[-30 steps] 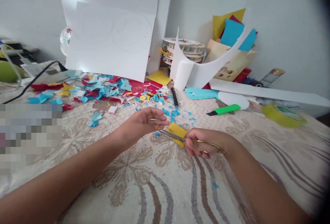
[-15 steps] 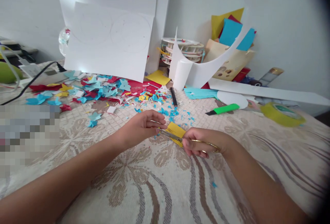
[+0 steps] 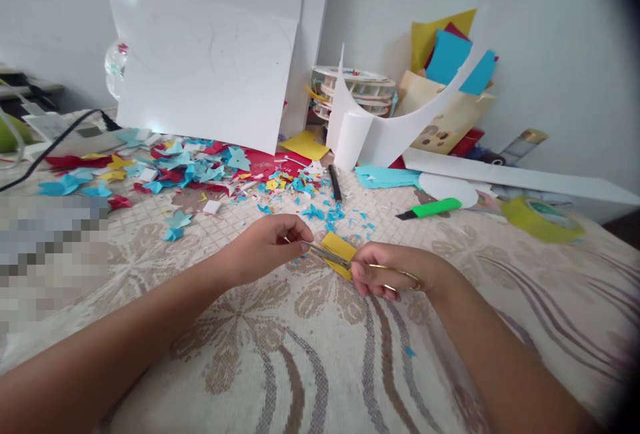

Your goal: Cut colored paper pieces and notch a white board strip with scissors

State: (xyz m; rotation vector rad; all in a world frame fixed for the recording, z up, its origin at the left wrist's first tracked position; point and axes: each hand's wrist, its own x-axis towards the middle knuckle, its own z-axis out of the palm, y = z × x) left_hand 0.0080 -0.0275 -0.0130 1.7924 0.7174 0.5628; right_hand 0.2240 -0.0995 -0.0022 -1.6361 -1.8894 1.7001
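By the scissors, the left hand has curled tighter.

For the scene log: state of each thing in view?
Right grip: closed on scissors
Left grip: hold unclear
Scissors: held, blade gap unclear
Yellow paper: partly hidden
Curved white sheet: upright
Paper bag: open, sheets protruding
Scraps: scattered
Pen: lying
Green tool: lying
Tape roll: lying flat

Green cutter — between black pen and yellow tape.

scissors: shiny metal | yellow piece: matt paper | tablecloth: coarse woven cloth | tape roll: glossy plastic
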